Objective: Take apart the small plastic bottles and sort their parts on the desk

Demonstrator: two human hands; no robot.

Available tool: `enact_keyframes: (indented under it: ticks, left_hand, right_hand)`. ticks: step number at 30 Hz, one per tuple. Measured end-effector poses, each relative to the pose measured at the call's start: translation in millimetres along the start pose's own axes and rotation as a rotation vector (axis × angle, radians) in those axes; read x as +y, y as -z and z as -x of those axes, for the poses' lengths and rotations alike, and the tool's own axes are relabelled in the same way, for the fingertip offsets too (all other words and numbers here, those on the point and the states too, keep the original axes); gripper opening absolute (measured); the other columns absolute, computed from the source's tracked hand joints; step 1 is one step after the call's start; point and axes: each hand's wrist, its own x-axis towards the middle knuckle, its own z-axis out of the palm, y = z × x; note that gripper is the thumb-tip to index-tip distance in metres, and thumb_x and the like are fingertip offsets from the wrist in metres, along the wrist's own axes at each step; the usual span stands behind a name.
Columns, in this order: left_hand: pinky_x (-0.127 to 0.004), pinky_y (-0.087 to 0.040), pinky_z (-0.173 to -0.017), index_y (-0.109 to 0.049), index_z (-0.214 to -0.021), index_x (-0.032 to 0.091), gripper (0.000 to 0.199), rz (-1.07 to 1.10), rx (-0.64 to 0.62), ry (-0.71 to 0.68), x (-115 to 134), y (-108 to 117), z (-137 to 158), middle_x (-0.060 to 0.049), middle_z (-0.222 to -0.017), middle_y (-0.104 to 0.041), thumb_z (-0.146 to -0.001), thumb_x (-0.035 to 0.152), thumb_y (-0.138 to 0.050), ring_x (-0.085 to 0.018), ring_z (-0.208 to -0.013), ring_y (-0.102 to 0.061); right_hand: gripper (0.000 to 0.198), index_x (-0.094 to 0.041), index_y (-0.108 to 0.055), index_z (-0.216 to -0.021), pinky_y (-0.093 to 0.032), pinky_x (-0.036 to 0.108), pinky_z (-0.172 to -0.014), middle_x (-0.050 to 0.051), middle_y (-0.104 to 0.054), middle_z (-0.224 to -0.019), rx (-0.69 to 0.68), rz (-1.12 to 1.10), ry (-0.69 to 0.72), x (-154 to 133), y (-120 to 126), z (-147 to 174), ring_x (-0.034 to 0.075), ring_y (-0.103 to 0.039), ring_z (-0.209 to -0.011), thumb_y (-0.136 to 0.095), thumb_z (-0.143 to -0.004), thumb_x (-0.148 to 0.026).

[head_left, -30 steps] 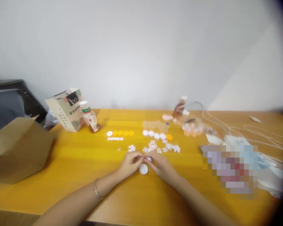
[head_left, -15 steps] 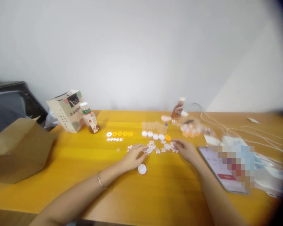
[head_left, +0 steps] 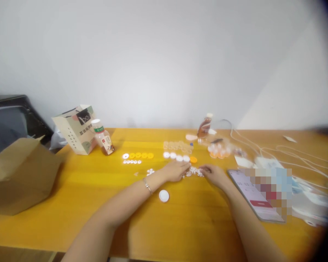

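Note:
My left hand [head_left: 177, 171] lies low over the table, palm down. Its fingers stretch to the right over the heap of small white cut-out pieces [head_left: 192, 171], covering part of it. At the heap's right edge is my right hand [head_left: 214, 175], fingertips curled together at the pieces; anything between them is too small to make out. Just behind the heap runs a row of white discs [head_left: 179, 158] ending in an orange disc [head_left: 193, 159]. A round white lid [head_left: 164, 196] lies on the table in front of my left hand.
Yellow discs [head_left: 144, 155] and small white rings [head_left: 132, 162] form rows at left. Clear cups [head_left: 177, 146] stand behind. A leaning bottle [head_left: 104, 141], paper bag [head_left: 83, 131] and cardboard box [head_left: 24, 174] are left; a brown bottle [head_left: 204, 126], phone [head_left: 251, 196] and cables [head_left: 273, 149] right.
My left hand has slid right across the white pieces, covering those at the left of the heap, and its fingers are now flatter. My right hand stays at the right edge.

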Motion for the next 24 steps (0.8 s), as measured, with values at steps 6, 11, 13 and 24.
enact_keyframes:
  ticks: [6, 11, 13, 24]
  left_hand:
    - [-0.033, -0.032, -0.091, -0.038, -0.127, 0.023, 0.037, -0.090, -0.054, 0.012, 2, 5, 18, -0.008, -0.125, -0.051, -0.091, 0.028, -0.034, -0.021, -0.114, -0.047]
    - [-0.033, -0.029, -0.092, -0.034, -0.130, 0.030, 0.040, -0.115, -0.056, -0.018, 7, 10, 38, -0.005, -0.127, -0.049, -0.092, 0.042, -0.029, -0.021, -0.117, -0.044]
    - [-0.034, -0.028, -0.094, -0.038, -0.128, 0.030, 0.040, -0.117, -0.045, -0.036, 7, 10, 42, -0.006, -0.128, -0.048, -0.091, 0.044, -0.030, -0.021, -0.117, -0.043]
    - [-0.034, -0.026, -0.099, -0.049, -0.119, 0.026, 0.037, -0.103, -0.030, -0.004, 0, 21, 67, -0.003, -0.126, -0.051, -0.093, 0.041, -0.028, -0.018, -0.118, -0.043]
  right_hand:
    - [0.016, -0.017, -0.068, -0.079, -0.048, 0.026, -0.064, 0.005, -0.071, -0.074, -0.014, 0.028, -0.047, -5, 0, 3, 0.019, -0.065, -0.069, -0.054, -0.071, -0.021]
    - [0.015, -0.017, -0.067, -0.079, -0.047, 0.026, -0.063, 0.005, -0.070, -0.074, -0.025, 0.046, -0.056, -6, -2, 2, 0.018, -0.064, -0.069, -0.054, -0.072, -0.022]
    - [0.014, -0.017, -0.067, -0.078, -0.047, 0.026, -0.062, 0.004, -0.070, -0.072, -0.030, 0.045, -0.056, -6, -3, 1, 0.018, -0.064, -0.068, -0.055, -0.071, -0.022]
    - [0.017, -0.017, -0.066, -0.080, -0.045, 0.025, -0.060, 0.004, -0.068, -0.069, -0.023, 0.074, -0.016, -10, -8, 2, 0.018, -0.063, -0.066, -0.054, -0.071, -0.025]
